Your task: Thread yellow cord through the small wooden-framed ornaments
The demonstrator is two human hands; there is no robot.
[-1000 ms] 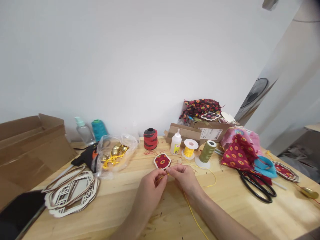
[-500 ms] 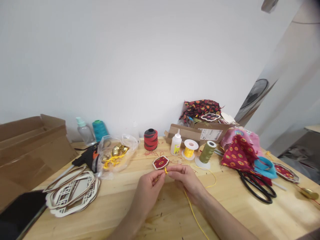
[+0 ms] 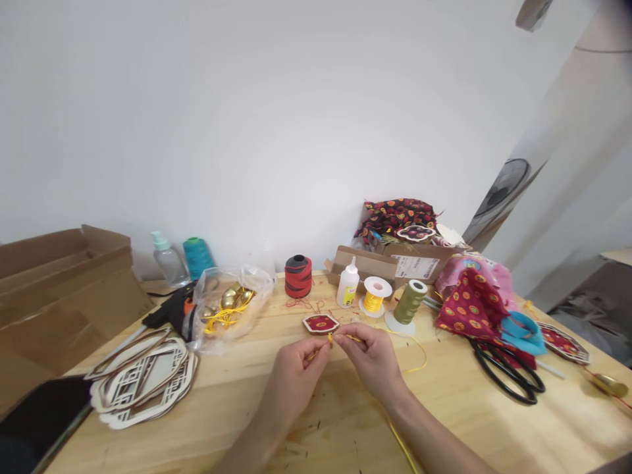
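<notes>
A small wooden-framed ornament (image 3: pixel 320 324) with a red patterned fabric face is at the middle of the table, just beyond my fingertips. Yellow cord (image 3: pixel 330 339) forms a small knot or loop at its near edge. My left hand (image 3: pixel 299 368) pinches the cord from the left. From the right, my right hand (image 3: pixel 372 359) pinches it too, thumb and forefinger close to the knot. A long end of the cord runs under my right forearm to the front, and more of it curves on the table to the right. The cord inside my fingers is mostly hidden.
Behind stand a red thread cone (image 3: pixel 298 276), a glue bottle (image 3: pixel 348 284), a yellow cord spool (image 3: pixel 376 295) and a green thread spool (image 3: pixel 411 304). Black-handled scissors (image 3: pixel 511 375) and red fabric (image 3: pixel 467 306) lie right. Left are wooden cutouts (image 3: pixel 143 382), bagged bells (image 3: pixel 230 299) and a cardboard box (image 3: pixel 64 303).
The ornament has tipped flatter and shifted slightly right. My right hand has turned, its fingers now drawing on the cord by the knot.
</notes>
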